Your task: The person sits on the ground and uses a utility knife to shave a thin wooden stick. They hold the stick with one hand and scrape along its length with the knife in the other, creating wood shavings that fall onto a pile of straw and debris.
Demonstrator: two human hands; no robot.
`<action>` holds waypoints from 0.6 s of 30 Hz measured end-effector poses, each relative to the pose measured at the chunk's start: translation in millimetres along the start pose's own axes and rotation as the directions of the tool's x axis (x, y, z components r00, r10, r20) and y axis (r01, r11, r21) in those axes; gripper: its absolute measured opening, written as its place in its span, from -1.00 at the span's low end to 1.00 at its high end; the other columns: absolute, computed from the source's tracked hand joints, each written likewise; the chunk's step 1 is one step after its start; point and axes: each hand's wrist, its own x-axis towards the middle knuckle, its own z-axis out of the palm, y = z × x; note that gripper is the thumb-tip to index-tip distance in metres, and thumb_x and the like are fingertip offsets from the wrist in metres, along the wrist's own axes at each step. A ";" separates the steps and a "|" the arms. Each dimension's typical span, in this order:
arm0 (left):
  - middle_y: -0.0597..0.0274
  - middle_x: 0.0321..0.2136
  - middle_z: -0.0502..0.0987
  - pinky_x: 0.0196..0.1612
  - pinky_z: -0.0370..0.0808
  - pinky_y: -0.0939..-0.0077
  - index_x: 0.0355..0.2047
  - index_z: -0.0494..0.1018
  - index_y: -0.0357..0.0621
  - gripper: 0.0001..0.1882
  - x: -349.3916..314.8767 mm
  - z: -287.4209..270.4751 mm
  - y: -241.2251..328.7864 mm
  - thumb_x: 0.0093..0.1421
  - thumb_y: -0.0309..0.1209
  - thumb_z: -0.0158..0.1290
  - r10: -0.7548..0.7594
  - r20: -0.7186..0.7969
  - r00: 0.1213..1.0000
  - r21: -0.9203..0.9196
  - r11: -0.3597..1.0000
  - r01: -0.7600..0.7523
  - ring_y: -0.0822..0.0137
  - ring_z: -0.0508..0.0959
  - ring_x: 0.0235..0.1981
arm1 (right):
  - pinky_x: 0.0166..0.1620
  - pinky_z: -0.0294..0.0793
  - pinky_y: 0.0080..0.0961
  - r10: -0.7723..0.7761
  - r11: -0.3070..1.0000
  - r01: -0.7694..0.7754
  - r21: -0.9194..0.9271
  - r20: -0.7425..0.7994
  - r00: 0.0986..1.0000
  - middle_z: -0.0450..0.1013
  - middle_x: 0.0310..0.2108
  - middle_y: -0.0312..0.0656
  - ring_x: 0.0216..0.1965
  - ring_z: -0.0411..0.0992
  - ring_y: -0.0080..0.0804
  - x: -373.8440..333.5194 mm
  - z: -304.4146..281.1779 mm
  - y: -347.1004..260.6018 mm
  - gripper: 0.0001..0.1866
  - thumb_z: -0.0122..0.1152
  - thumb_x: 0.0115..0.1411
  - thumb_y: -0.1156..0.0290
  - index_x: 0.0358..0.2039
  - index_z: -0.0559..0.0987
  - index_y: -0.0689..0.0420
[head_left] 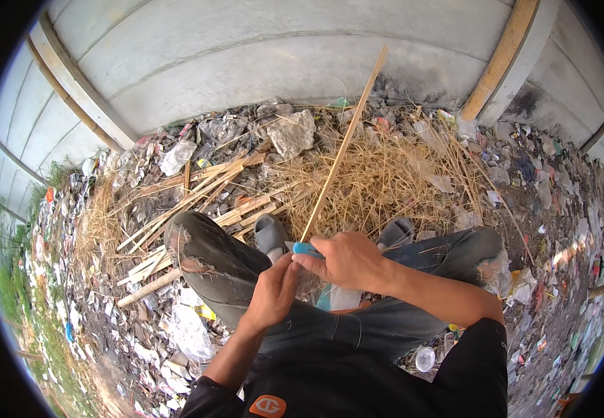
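Concrete-panel wall [281,70], littered ground [559,237], dry straw [385,191]. One straight, thin wooden strip [344,146] slants from two hands toward wall. Right hand [350,261] clamped on one blue handle [307,249]; left hand [272,294] adjacent, grip unclear.

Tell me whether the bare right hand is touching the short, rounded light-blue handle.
Touching. The head view shows the right hand closed on the light-blue handle, with the thumb lying directly along its near side.
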 end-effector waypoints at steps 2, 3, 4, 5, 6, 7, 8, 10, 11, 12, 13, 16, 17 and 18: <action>0.40 -0.58 0.42 -0.49 0.30 0.59 0.27 0.41 -0.31 -0.60 -10.2 -1.4 -5.8 0.59 -0.31 -0.15 0.061 0.003 0.998 0.053 0.997 -0.061 0.61 0.33 -0.57 | -0.57 0.42 -0.10 0.156 0.988 -0.157 0.004 -0.099 0.983 0.42 -0.74 -0.02 -0.66 0.51 0.02 16.5 -23.5 21.2 -0.37 0.06 0.45 -0.21 -0.41 0.57 0.17; 0.46 -0.60 0.42 -0.54 0.24 0.65 0.27 0.40 -0.31 -0.60 -14.6 -1.1 -6.7 0.61 -0.30 -0.18 0.097 0.003 0.995 0.077 0.992 -0.097 0.66 0.30 -0.62 | -0.57 0.42 -0.11 0.199 0.980 -0.199 0.010 -0.112 0.974 0.43 -0.74 -0.03 -0.66 0.51 0.02 19.0 -40.0 32.7 -0.37 0.06 0.46 -0.20 -0.42 0.57 0.17; 0.46 -0.60 0.42 -0.54 0.24 0.65 0.26 0.40 -0.31 -0.60 -17.3 -2.0 -5.8 0.61 -0.30 -0.18 0.100 -0.003 0.995 0.057 0.993 -0.100 0.67 0.30 -0.62 | -0.57 0.42 -0.11 0.236 0.972 -0.235 0.020 -0.128 0.963 0.43 -0.74 -0.04 -0.67 0.50 0.01 22.3 -53.1 42.8 -0.36 0.05 0.46 -0.20 -0.42 0.57 0.17; 0.46 -0.59 0.43 -0.53 0.25 0.66 0.25 0.40 -0.32 -0.60 -20.9 -3.2 -3.2 0.61 -0.30 -0.17 0.102 -0.009 0.995 0.037 0.994 -0.102 0.67 0.30 -0.61 | -0.57 0.41 -0.12 0.272 0.962 -0.270 0.031 -0.142 0.952 0.43 -0.74 -0.06 -0.67 0.49 0.01 25.2 -60.2 45.5 -0.36 0.04 0.47 -0.20 -0.43 0.57 0.17; 0.45 -0.59 0.43 -0.52 0.25 0.66 0.25 0.41 -0.32 -0.61 -19.1 -3.9 -0.5 0.61 -0.30 -0.16 0.106 -0.010 0.994 0.014 0.994 -0.106 0.67 0.31 -0.61 | -0.57 0.44 -0.10 0.148 0.988 -0.152 -0.019 -0.117 0.982 0.44 -0.74 -0.04 -0.66 0.51 0.03 13.5 -45.5 22.6 -0.33 0.03 0.45 -0.24 -0.46 0.58 0.16; 0.46 -0.59 0.42 -0.52 0.25 0.66 0.25 0.40 -0.33 -0.60 -15.4 -1.4 0.6 0.60 -0.30 -0.16 0.113 -0.011 0.994 0.005 0.994 -0.113 0.66 0.31 -0.61 | -0.56 0.46 -0.09 0.076 0.995 -0.078 -0.054 -0.049 0.996 0.44 -0.74 -0.03 -0.65 0.52 0.04 -1.8 -23.1 2.4 -0.33 0.03 0.44 -0.27 -0.46 0.58 0.14; 0.46 -0.59 0.41 -0.51 0.25 0.67 0.26 0.40 -0.34 -0.60 -9.9 0.9 1.0 0.60 -0.30 -0.15 0.112 -0.014 0.994 -0.004 0.994 -0.112 0.66 0.31 -0.61 | -0.55 0.48 -0.08 0.002 0.997 0.000 -0.075 0.026 1.000 0.45 -0.74 -0.02 -0.64 0.53 0.06 -12.1 -7.4 -9.2 -0.32 0.02 0.42 -0.29 -0.46 0.58 0.13; 0.34 -0.57 0.44 -0.45 0.32 0.58 0.27 0.40 -0.36 -0.59 -2.1 -1.4 2.2 0.58 -0.32 -0.12 0.113 -0.054 0.992 0.009 0.994 -0.113 0.59 0.36 -0.56 | -0.54 0.50 -0.06 0.002 0.997 -0.002 -0.075 0.007 1.000 0.45 -0.74 -0.01 -0.64 0.54 0.07 -1.8 -14.2 -5.5 -0.31 0.03 0.41 -0.31 -0.46 0.58 0.13; 0.22 -0.54 0.48 -0.39 0.39 0.50 0.27 0.40 -0.37 -0.59 -0.6 -2.7 2.6 0.56 -0.34 -0.09 0.105 -0.078 0.991 0.027 0.994 -0.103 0.52 0.41 -0.51 | -0.54 0.51 -0.05 0.002 0.997 -0.002 -0.074 -0.003 1.000 0.46 -0.74 -0.01 -0.63 0.55 0.08 1.5 -16.1 -4.1 -0.31 0.03 0.40 -0.32 -0.46 0.58 0.13; 0.11 -0.52 0.51 -0.33 0.46 0.42 0.28 0.41 -0.38 -0.58 1.8 -4.3 5.4 0.54 -0.36 -0.06 0.104 -0.100 0.990 0.047 0.994 -0.099 0.45 0.46 -0.46 | -0.54 0.51 -0.05 0.010 0.997 -0.011 -0.076 -0.018 1.000 0.46 -0.74 -0.02 -0.64 0.54 0.07 1.7 -16.7 -4.2 -0.31 0.04 0.40 -0.31 -0.46 0.57 0.13; 0.10 -0.52 0.51 -0.33 0.46 0.42 0.28 0.40 -0.39 -0.58 3.3 -4.6 7.2 0.54 -0.36 -0.06 0.119 -0.110 0.987 0.072 0.991 -0.111 0.45 0.46 -0.46 | -0.54 0.51 -0.06 0.018 0.997 -0.021 -0.078 -0.034 0.999 0.46 -0.74 -0.02 -0.64 0.54 0.06 1.3 -16.2 -4.1 -0.32 0.05 0.40 -0.30 -0.46 0.57 0.13; 0.09 -0.53 0.50 -0.35 0.46 0.42 0.28 0.39 -0.41 -0.57 8.2 -5.3 17.6 0.54 -0.36 -0.05 0.128 -0.110 0.986 0.113 0.987 -0.115 0.45 0.47 -0.48 | -0.56 0.48 -0.07 -0.008 0.995 -0.005 -0.102 -0.125 0.992 0.45 -0.74 -0.05 -0.66 0.52 0.04 6.5 -12.8 4.6 -0.34 0.06 0.41 -0.27 -0.47 0.56 0.12; 0.09 -0.53 0.50 -0.36 0.46 0.41 0.28 0.39 -0.41 -0.57 11.9 -7.9 25.8 0.54 -0.35 -0.05 0.108 -0.092 0.990 0.102 0.990 -0.099 0.45 0.48 -0.48 | -0.56 0.46 -0.08 -0.025 0.993 0.006 -0.115 -0.162 0.986 0.45 -0.74 -0.05 -0.67 0.51 0.03 10.3 -14.5 9.5 -0.35 0.06 0.42 -0.26 -0.48 0.55 0.12; 0.10 -0.54 0.49 -0.36 0.46 0.41 0.28 0.39 -0.41 -0.56 11.5 -9.0 28.9 0.54 -0.35 -0.05 0.081 -0.075 0.994 0.086 0.994 -0.074 0.45 0.48 -0.49 | -0.58 0.42 -0.10 0.056 0.989 -0.080 -0.122 -0.189 0.980 0.44 -0.73 -0.06 -0.70 0.48 0.01 14.8 -20.9 16.7 -0.35 0.06 0.44 -0.24 -0.48 0.55 0.13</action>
